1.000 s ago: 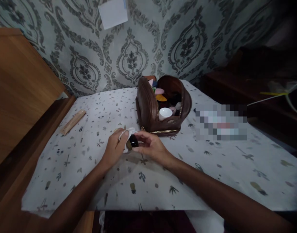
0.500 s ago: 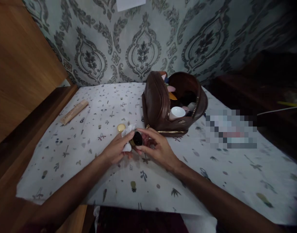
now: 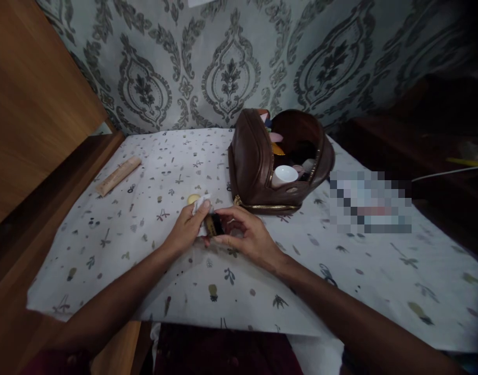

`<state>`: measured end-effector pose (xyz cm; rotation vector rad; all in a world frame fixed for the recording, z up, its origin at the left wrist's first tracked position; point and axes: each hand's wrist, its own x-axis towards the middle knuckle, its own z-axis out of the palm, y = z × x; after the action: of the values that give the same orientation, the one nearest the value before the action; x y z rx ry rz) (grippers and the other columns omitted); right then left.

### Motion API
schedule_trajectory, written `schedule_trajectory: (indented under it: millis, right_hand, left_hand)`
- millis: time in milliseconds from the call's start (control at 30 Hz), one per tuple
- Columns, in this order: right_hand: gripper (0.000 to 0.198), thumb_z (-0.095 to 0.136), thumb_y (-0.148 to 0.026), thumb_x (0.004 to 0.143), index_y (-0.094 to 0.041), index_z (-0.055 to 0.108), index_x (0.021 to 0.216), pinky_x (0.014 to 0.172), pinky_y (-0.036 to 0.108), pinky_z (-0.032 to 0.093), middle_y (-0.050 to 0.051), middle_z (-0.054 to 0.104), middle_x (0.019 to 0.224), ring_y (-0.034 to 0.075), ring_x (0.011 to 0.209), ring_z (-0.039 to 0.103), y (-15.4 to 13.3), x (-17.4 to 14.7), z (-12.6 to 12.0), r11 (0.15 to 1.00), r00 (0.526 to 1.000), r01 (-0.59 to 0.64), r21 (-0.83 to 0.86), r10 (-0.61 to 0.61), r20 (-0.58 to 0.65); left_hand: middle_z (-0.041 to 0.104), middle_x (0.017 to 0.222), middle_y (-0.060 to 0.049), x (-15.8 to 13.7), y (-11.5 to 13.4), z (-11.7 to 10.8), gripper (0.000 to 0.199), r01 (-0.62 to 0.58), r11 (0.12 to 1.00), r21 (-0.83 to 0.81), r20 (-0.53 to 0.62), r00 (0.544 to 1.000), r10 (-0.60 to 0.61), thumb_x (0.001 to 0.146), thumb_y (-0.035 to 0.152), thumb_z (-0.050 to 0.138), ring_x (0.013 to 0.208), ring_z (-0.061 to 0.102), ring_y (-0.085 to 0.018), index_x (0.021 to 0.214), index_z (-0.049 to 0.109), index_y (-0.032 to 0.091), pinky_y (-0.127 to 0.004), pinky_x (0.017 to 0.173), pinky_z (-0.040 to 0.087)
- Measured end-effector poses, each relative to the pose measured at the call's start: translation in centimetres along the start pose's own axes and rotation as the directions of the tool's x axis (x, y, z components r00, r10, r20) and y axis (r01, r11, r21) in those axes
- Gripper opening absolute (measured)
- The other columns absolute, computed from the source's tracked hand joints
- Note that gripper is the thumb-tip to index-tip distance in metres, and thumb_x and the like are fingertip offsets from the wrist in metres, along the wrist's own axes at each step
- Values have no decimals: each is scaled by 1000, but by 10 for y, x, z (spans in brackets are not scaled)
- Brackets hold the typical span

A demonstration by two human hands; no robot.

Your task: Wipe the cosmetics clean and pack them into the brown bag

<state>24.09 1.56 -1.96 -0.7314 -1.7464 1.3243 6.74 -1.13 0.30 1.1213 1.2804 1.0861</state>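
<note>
Holding white cloth (image 3: 199, 202) against a small dark container (image 3: 214, 225), the left hand (image 3: 187, 228) is closed around both, while the partly curled right hand (image 3: 250, 234) grips the container's black end, near the open brown bag (image 3: 250, 164)

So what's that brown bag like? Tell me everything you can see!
The bag is dark brown and slightly shiny, like leather. It stands upright on the patterned cloth, with its rounded top gaping open. Gold-coloured zip teeth edge the opening, and another gold-coloured zip runs low along the front. Inside are a white round thing, something yellow-orange and something pink. The right hand is just in front; I can't tell whether they touch.
</note>
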Motion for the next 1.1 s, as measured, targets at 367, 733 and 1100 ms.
schedule_trajectory:
  millis: [367, 733, 1100]
  right_hand:
    - [33, 87, -38, 67, -23, 65, 87, 74, 32, 50, 0, 66, 81, 16, 77, 60, 0, 5, 0, 958, 978, -165, 236, 190, -90]
    - [41, 74, -59, 77, -21, 62, 81, 51, 24, 41, -4, 58, 60, 11, 52, 54, -4, 5, -2, 831, 950, -291, 474, 311, 38]
    - [42, 81, -31, 75, -28, 65, 114, 62, 29, 46, -8, 59, 64, 12, 58, 57, -7, 2, 0, 916, 988, -148, 372, 158, 4]
  left_hand:
    - [58, 92, -5, -10, 2, 2, 53, -291, 921, 259, 170, 953, 253, 93, 64, 47, 67, 60, -16, 115, 57, 17, -28, 52, 54]
    - [64, 105, -8, -5, 3, -7, 42, -491, 748, 448, 287, 871, 399, 90, 42, 63, 95, 62, -23, 124, 51, 20, -38, 86, 53]
    - [59, 54, 1, -9, 3, 2, 48, -3, 1000, -23, 246, 969, 8, 91, 67, 48, 42, 49, -11, 91, 50, 20, -20, 40, 28]
